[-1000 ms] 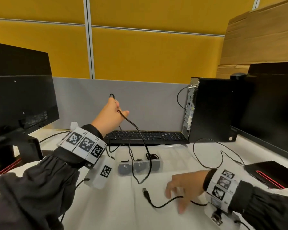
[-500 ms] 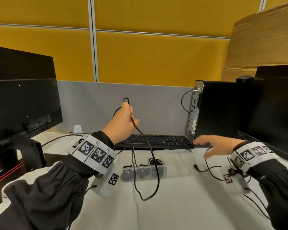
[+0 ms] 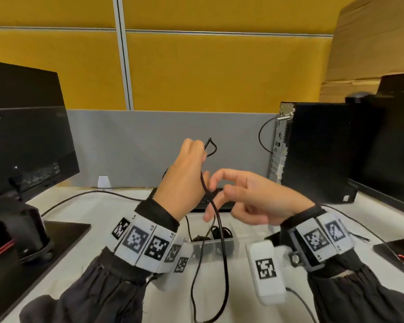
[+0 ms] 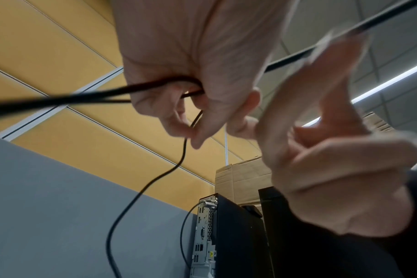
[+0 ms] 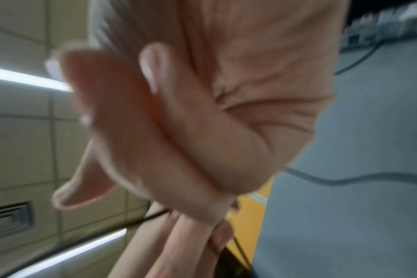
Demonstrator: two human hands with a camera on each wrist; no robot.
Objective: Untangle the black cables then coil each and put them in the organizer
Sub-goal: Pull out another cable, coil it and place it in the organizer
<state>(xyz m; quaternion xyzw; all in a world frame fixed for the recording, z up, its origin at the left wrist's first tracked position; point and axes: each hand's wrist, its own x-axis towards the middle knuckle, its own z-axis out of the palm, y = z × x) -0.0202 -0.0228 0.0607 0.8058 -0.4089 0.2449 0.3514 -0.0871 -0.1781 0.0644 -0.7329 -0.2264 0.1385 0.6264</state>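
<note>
My left hand (image 3: 184,180) is raised over the desk and grips a black cable (image 3: 221,238). A small loop of it sticks out above the fist, and the rest hangs in a long loop to the near edge. The left wrist view shows the fingers of my left hand (image 4: 191,65) curled round the cable (image 4: 136,197). My right hand (image 3: 245,197) is beside it, fingers loosely spread at the hanging strand, without a clear pinch. The right wrist view is blurred and shows only my right hand (image 5: 202,112). The clear organizer (image 3: 229,247) lies below the hands with coiled black cables (image 3: 219,231) inside.
A black keyboard (image 3: 222,207) lies behind the hands. A monitor (image 3: 26,141) stands at the left. At the right are a PC tower (image 3: 313,150) and a second monitor (image 3: 394,136). Another thin black cable (image 3: 369,231) trails over the desk at the right.
My right hand left the cable end on the near desk, swung out toward the tower, then rose to the strand under my left hand. The left hand kept its grip, slightly higher.
</note>
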